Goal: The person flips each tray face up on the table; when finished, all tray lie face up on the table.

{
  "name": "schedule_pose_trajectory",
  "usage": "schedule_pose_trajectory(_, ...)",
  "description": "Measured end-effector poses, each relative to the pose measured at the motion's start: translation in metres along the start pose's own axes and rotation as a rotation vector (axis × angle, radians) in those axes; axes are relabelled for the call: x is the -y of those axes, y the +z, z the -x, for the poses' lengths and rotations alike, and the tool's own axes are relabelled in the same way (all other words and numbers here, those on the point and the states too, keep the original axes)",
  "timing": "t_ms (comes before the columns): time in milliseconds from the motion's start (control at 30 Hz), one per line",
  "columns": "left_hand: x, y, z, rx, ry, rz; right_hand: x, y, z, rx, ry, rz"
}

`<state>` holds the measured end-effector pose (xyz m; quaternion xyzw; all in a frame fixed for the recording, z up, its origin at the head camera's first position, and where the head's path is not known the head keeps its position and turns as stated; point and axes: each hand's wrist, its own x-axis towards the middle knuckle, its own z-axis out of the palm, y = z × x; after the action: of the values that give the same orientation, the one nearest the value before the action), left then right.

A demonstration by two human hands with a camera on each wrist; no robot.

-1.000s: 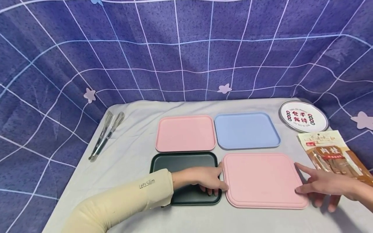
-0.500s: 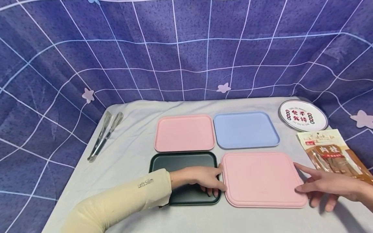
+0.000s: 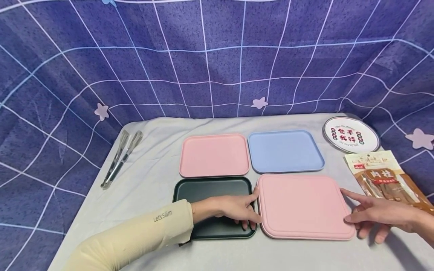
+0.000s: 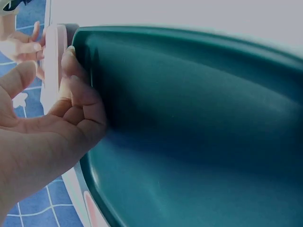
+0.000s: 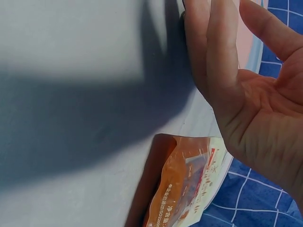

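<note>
A pink cutting board (image 3: 305,205), with a groove along its border, lies front right in the head view, held at both short sides. My left hand (image 3: 237,208) reaches across the dark green tray (image 3: 203,188) and grips the board's left edge with thumb and forefinger; its other fingers bend over the tray's rim. On the opposite edge my right hand (image 3: 379,212) holds the board likewise, its lower fingers hanging beside it. The right wrist view shows that hand's palm and fingers, with most of the board out of sight. The board's underside is hidden.
Behind stand a pink tray (image 3: 214,155) and a blue tray (image 3: 286,151), side by side. At right lie an oval plate (image 3: 350,134) with red lettering and a food packet (image 3: 386,177), close to my right hand. Metal tongs (image 3: 122,160) lie far left. A purple curtain (image 3: 217,60) borders the table.
The pink cutting board has shifted slightly up in the head view, its far edge more than its near one, and both hands stay on its sides. The trays keep their places.
</note>
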<state>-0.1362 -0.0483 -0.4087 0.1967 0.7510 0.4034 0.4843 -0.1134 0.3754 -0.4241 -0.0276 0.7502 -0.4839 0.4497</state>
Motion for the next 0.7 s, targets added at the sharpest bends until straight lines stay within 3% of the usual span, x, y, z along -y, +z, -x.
schedule_pose_trajectory(500,0.000,-0.005,0.013,-0.005,0.111,0.065,0.000,0.000,-0.004,0.039,-0.063,-0.022)
schedule_pose_trajectory(700,0.001,-0.006,0.018,-0.010,0.126,0.083,0.001,-0.001,-0.005,0.112,-0.105,-0.118)
